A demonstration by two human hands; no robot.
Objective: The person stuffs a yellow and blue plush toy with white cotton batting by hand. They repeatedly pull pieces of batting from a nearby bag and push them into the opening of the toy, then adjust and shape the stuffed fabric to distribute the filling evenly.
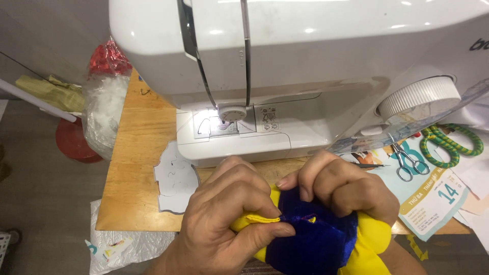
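Note:
Both of my hands hold a small stuffed piece of dark blue velvet and yellow fabric [318, 239] in front of a white sewing machine [305, 61]. My left hand [224, 219] pinches a yellow seam edge between thumb and forefinger. My right hand [346, 186] grips the top of the blue part, fingers curled over it. The machine's lit needle area [224, 122] lies just beyond my hands.
A wooden table [137, 168] carries the machine. A grey cut-out pattern piece [173, 178] lies to the left, next to a clear bag of white stuffing [104, 112]. Small scissors [407, 163], a green cord loop [451, 142] and printed paper sheets [433, 198] sit at right.

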